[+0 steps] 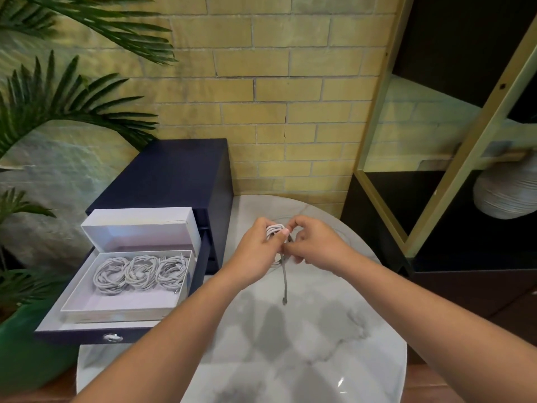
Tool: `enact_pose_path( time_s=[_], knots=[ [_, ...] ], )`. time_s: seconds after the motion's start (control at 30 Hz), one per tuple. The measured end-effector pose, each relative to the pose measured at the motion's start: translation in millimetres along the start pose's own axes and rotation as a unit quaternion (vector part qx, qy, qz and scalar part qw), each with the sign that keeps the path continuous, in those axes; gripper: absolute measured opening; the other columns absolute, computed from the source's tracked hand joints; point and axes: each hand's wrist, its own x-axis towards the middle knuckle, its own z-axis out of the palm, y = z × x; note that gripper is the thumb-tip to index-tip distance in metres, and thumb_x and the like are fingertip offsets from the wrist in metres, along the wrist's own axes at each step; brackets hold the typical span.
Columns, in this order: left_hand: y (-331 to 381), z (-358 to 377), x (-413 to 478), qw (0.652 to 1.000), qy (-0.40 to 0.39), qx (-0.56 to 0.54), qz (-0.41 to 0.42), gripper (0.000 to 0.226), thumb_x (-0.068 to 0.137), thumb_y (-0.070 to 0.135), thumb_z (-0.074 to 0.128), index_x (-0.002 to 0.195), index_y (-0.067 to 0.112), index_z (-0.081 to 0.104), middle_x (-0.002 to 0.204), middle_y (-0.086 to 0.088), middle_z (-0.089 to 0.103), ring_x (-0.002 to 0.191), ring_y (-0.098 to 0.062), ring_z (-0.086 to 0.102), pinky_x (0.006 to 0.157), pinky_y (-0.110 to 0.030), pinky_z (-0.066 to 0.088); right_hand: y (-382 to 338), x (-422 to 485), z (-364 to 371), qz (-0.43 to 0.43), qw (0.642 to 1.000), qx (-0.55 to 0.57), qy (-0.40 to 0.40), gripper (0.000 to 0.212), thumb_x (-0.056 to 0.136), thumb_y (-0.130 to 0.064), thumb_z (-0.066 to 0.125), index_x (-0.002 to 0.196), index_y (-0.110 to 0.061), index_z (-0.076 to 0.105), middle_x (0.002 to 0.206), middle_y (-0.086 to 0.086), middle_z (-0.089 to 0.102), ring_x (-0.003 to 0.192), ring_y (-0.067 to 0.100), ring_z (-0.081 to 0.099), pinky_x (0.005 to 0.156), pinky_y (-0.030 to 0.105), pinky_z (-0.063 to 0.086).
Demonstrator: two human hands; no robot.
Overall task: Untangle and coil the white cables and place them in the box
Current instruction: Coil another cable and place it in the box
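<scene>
- Head view: left grip (255,247) is clutching a coiled cable (274,229).
- Meanwhile right grip (315,245) is pinching its hanging end (284,283).
- Three coils (139,271) are lying in the box (122,312).

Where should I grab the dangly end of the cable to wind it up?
Probably pinch the hanging tail a little above its plug end, coming from the right. It hangs straight and free below the coil, which the left hand grips; the right hand pinches only its top.
</scene>
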Motion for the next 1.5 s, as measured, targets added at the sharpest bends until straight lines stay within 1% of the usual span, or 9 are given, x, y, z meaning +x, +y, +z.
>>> enact_pose_path(
  time_s=[0.1, 0.2, 0.5, 0.63, 0.73, 1.1, 1.27, 1.4, 1.5],
  knots=[
    [-0.4, 2.4, -1.2, 1.0, -0.007, 0.016, 0.012, 0.019, 0.097, 0.037, 0.05, 0.102, 0.019, 0.048, 0.095, 0.003, 0.062, 0.084, -0.011, 0.06, 0.071, -0.032, 0.051, 3.0, 0.8, -2.7, -0.047, 0.994, -0.091, 0.036, 0.025, 0.075, -0.033, 0.076, 0.09, -0.017, 0.063, 0.056, -0.01, 0.042, 0.051, 0.006, 0.036, 0.048, 0.023, 0.023],
    [2.4, 6.1, -3.6, 0.999, -0.002, 0.027, 0.027, 0.014, 0.098, 0.034, 0.05, 0.097, 0.021, 0.047, 0.089, 0.007, 0.06, 0.075, -0.008, 0.055, 0.062, -0.024, 0.042, 6.2, 2.1, -5.1, -0.085, 0.99, -0.109, 0.034, 0.017, 0.076, -0.023, 0.074, 0.083, -0.012, 0.063, 0.064, -0.008, 0.047, 0.057, 0.007, 0.04, 0.05, 0.023, 0.027],
    [7.2, 13.0, -6.0, 1.0, 0.01, -0.011, 0.018, 0.027, 0.096, 0.043, 0.051, 0.092, 0.016, 0.05, 0.08, 0.002, 0.059, 0.068, -0.013, 0.052, 0.074, -0.042, 0.052, 17.4, 13.5, 6.2, -0.145, 0.972, -0.155, 0.099, 0.016, 0.079, -0.009, 0.061, 0.07, -0.012, 0.048, 0.065, -0.006, 0.044, 0.06, 0.008, 0.039, 0.049, 0.019, 0.027],
    [3.3, 5.0, -6.4, 0.999, -0.022, -0.021, 0.01, 0.021, 0.098, 0.041, 0.048, 0.095, 0.02, 0.048, 0.082, 0.005, 0.059, 0.069, -0.01, 0.054, 0.072, -0.042, 0.055, 12.5, 7.5, -12.2, -0.081, 0.995, -0.02, -0.047, 0.014, 0.082, -0.016, 0.071, 0.087, -0.011, 0.059, 0.068, -0.002, 0.049, 0.062, 0.013, 0.055, 0.053, 0.026, 0.047],
    [-1.0, -2.4, -8.6, 0.999, -0.024, -0.023, 0.015, 0.016, 0.099, 0.036, 0.046, 0.097, 0.02, 0.046, 0.077, 0.009, 0.053, 0.062, -0.004, 0.049, 0.058, -0.021, 0.051, 11.0, 3.2, -35.1, -0.035, 0.982, 0.003, -0.183, 0.017, 0.09, -0.022, 0.064, 0.106, -0.024, 0.06, 0.09, 0.002, 0.056, 0.077, 0.012, 0.062, 0.067, 0.023, 0.053],
    [9.4, -1.8, -10.2, 0.998, -0.031, -0.042, 0.047, 0.01, 0.101, 0.025, 0.046, 0.093, 0.019, 0.048, 0.075, 0.008, 0.056, 0.054, 0.007, 0.051, 0.054, -0.014, 0.048, 22.1, 11.1, -20.3, -0.03, 0.974, 0.059, -0.218, 0.018, 0.095, -0.009, 0.054, 0.107, -0.012, 0.068, 0.097, 0.001, 0.071, 0.086, 0.012, 0.067, 0.077, 0.024, 0.053],
    [4.5, -4.9, -12.2, 0.997, -0.046, -0.061, 0.001, 0.019, 0.097, 0.036, 0.051, 0.091, 0.018, 0.053, 0.065, 0.007, 0.049, 0.051, -0.001, 0.045, 0.056, -0.022, 0.048, 17.9, 11.2, -26.2, -0.1, 0.983, -0.06, -0.139, 0.01, 0.089, -0.015, 0.062, 0.093, -0.014, 0.071, 0.082, -0.002, 0.07, 0.073, 0.004, 0.063, 0.067, 0.021, 0.052],
    [5.0, -2.3, -14.4, 0.998, -0.043, -0.035, 0.001, 0.019, 0.097, 0.037, 0.051, 0.092, 0.019, 0.052, 0.067, 0.008, 0.048, 0.056, -0.003, 0.046, 0.052, -0.016, 0.045, 16.5, 15.1, -25.7, -0.213, 0.938, -0.269, -0.049, 0.01, 0.087, -0.022, 0.062, 0.089, -0.015, 0.069, 0.079, -0.004, 0.066, 0.072, 0.011, 0.059, 0.067, 0.034, 0.052],
    [7.1, -1.7, -12.8, 0.998, -0.02, -0.057, 0.026, 0.015, 0.099, 0.033, 0.048, 0.09, 0.02, 0.049, 0.064, 0.009, 0.046, 0.05, 0.0, 0.045, 0.054, -0.017, 0.047, 14.7, 13.4, -23.3, -0.152, 0.981, -0.111, -0.047, 0.008, 0.089, -0.014, 0.063, 0.091, -0.008, 0.067, 0.074, -0.005, 0.063, 0.06, 0.005, 0.056, 0.058, 0.022, 0.048]
  ],
)
